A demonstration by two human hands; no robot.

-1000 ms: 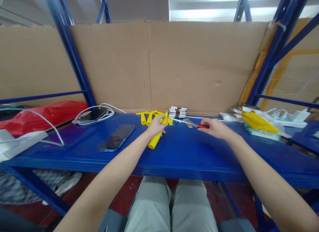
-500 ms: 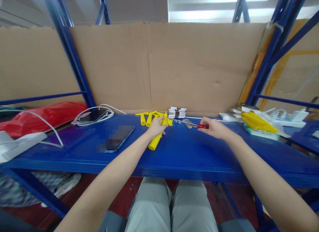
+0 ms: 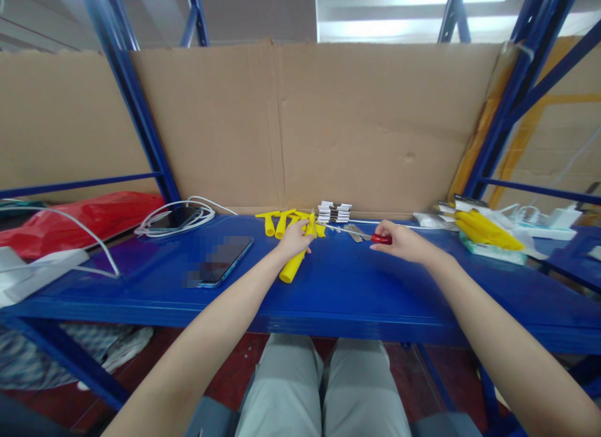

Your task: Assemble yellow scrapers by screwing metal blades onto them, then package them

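My left hand (image 3: 295,238) is wrapped round a yellow plastic scraper (image 3: 292,268), its thick round handle slanting toward me and its head pointing away. In my right hand (image 3: 399,240) is a screwdriver (image 3: 381,239), gripped by its red handle. The metal shaft runs left to the scraper's head; whether the tip sits in a screw is too small to tell. Several more yellow scrapers (image 3: 280,226) lie just beyond my left hand. Between the hands, grey metal blades (image 3: 357,233) rest on the blue table (image 3: 357,280).
Behind the blades stands a stack of white-and-black packs (image 3: 334,211). A phone (image 3: 225,262) lies left of my left arm, near a coiled white cable (image 3: 206,215). Yellow packaging (image 3: 488,229) and a power strip (image 3: 539,230) are at the right. Cardboard (image 3: 352,124) walls the back.
My right hand and the screwdriver have shifted very slightly left, toward the scraper. My left hand stays where it was with the scraper.
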